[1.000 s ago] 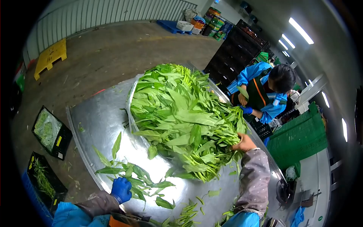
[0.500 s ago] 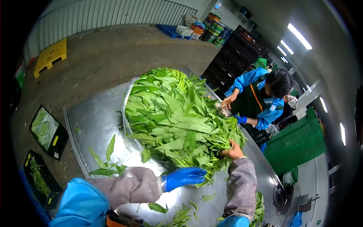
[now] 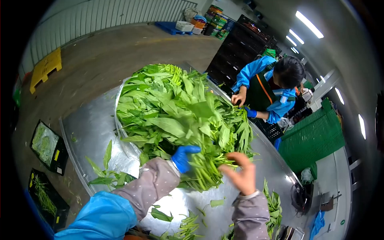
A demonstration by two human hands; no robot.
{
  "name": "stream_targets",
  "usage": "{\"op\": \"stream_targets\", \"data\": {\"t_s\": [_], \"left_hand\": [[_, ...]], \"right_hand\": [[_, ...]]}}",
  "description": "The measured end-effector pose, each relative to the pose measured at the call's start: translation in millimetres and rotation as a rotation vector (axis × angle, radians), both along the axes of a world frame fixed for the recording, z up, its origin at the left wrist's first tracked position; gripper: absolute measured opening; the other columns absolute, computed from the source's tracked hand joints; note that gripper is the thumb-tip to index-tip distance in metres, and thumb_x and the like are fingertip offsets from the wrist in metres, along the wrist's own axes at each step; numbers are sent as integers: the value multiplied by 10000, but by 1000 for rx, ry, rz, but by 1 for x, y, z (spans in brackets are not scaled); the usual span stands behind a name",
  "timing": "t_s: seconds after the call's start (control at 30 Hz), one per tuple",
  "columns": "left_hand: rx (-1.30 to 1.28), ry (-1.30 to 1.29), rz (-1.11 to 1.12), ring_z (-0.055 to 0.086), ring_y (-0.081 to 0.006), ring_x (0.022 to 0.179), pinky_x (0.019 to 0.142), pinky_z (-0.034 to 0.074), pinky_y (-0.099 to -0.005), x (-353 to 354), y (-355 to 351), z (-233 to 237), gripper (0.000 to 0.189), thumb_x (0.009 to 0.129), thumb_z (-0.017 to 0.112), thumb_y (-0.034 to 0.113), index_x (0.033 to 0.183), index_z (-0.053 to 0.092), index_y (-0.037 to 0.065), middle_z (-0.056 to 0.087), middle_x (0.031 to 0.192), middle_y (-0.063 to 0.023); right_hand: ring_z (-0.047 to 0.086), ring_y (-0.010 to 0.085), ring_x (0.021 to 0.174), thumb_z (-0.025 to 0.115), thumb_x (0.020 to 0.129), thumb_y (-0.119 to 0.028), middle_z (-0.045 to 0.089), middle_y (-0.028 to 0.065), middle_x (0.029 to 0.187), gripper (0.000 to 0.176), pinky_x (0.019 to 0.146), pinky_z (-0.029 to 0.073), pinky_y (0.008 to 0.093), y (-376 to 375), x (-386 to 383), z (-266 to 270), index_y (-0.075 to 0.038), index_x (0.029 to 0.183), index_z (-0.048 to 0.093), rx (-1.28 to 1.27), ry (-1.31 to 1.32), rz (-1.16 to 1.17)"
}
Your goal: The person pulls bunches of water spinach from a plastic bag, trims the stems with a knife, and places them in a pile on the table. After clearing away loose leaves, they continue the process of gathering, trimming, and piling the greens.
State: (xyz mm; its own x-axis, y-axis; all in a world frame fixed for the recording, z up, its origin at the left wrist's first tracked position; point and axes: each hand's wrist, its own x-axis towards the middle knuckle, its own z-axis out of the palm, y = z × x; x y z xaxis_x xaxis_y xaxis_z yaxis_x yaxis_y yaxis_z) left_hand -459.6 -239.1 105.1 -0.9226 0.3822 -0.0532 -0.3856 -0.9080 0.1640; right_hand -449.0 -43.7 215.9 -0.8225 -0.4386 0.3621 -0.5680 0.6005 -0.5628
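Note:
A large heap of water spinach (image 3: 160, 96) lies on the metal table, its long leaves toward the far left and cut stems toward me. My left hand (image 3: 185, 158), in a blue glove, is closed around a bunch of water spinach (image 3: 204, 170) at the heap's near edge; its fingers are partly hidden by the stems. The leaves above that hand are blurred. My bare right hand (image 3: 242, 172) is open just right of the bunch's stems, thumb and fingers apart, holding nothing. Loose cut stems (image 3: 188, 227) and stray leaves (image 3: 106, 172) lie on the near part of the table.
Across the metal table (image 3: 90, 128), a co-worker (image 3: 268, 88) handles stems at the heap's far right side. Green crates (image 3: 312, 136) are stacked at right, black crates (image 3: 240, 48) behind. Black crates with greens (image 3: 50, 148) stand on the floor at left, near a yellow pallet (image 3: 46, 68).
My left hand has moved up and closed on a bunch of stems, which has shifted out of the heap. My right hand has come off the stems and opened.

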Motion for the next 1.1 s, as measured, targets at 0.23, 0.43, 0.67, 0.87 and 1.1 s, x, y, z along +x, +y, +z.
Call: {"op": "stream_targets", "data": {"t_s": [0.23, 0.43, 0.67, 0.87, 1.1], "left_hand": [[28, 126, 33, 584, -311, 914, 843, 470, -422, -1, -18, 25, 381, 721, 552, 79, 1089, 539, -16, 604, 997, -168], [-117, 137, 115, 594, -343, 874, 853, 462, -455, 25, -54, 59, 390, 698, 525, 168, 1020, 573, -46, 616, 965, -202], [50, 263, 106, 535, -382, 1030, 950, 385, -497, 141, -109, 86, 604, 610, 490, 16, 1211, 454, -24, 543, 1128, -231], [22, -186, 0, 525, -375, 1041, 946, 370, -506, 236, -137, -28, 536, 694, 494, 171, 1202, 481, -1, 543, 1144, -210], [-194, -389, 29, 543, -358, 1001, 918, 396, -499, 286, -135, -94, 510, 737, 500, 216, 1202, 473, 9, 550, 1123, -200]], "right_hand": [[497, 322, 1080, 490, 864, -270, 519, 178, 1180, 458, 929, 375, 361, 23, -58, -64, -46, 1258, 419, 50, 217, -163], [518, 345, 992, 485, 861, -269, 570, 179, 1056, 322, 852, 407, 385, 39, -85, -154, -46, 1077, 571, 2, -99, -196], [552, 276, 875, 571, 791, -69, 578, 140, 955, 242, 783, 435, 353, 38, -46, -110, -16, 1026, 553, -385, 353, -431], [553, 151, 836, 412, 919, -267, 621, 72, 781, 348, 729, 430, 276, -19, 148, -150, 18, 884, 608, -694, -670, -166], [534, 167, 933, 433, 883, -493, 552, 58, 1092, 592, 829, 414, 295, -96, 246, -238, -10, 1226, 446, -732, -1297, 78]]}}
